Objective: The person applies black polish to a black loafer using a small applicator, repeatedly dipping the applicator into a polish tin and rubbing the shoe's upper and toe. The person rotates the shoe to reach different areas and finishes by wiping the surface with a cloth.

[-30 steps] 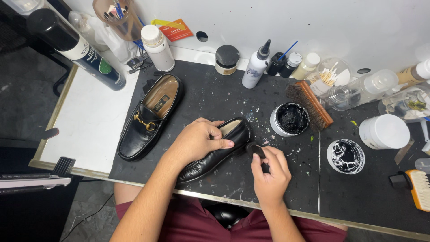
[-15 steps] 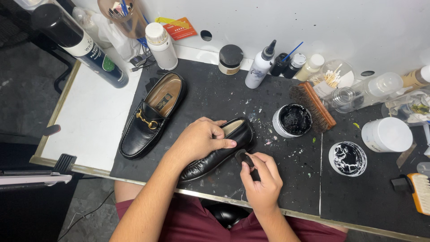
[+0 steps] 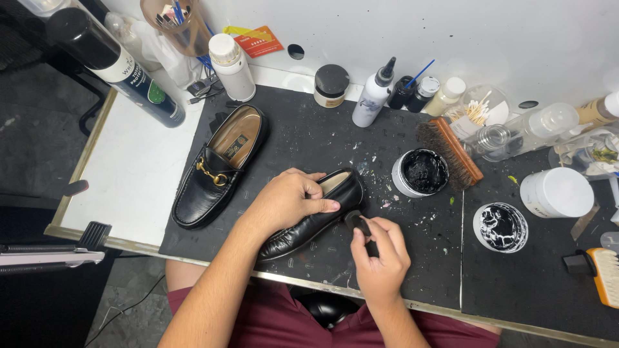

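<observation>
My left hand [image 3: 288, 201] grips a black leather loafer [image 3: 322, 209] that lies on its side on the black mat [image 3: 309, 138]. My right hand [image 3: 380, 258] holds a small black applicator brush [image 3: 358, 223] whose tip touches the shoe's heel side. A second black loafer [image 3: 216, 169] with a gold buckle stands upright to the left, apart from both hands. An open tub of black polish [image 3: 422, 172] sits just right of the held shoe.
A wooden brush [image 3: 451, 151], a polish-smeared lid [image 3: 500, 227] and a white jar [image 3: 556, 192] lie to the right. Bottles, jars and a cup of tools line the back wall. A large spray can [image 3: 119, 67] leans at the back left, over a white board.
My right hand has shifted left and slightly down with the brush, bringing its tip against the shoe's heel. My left hand keeps its grip on the shoe.
</observation>
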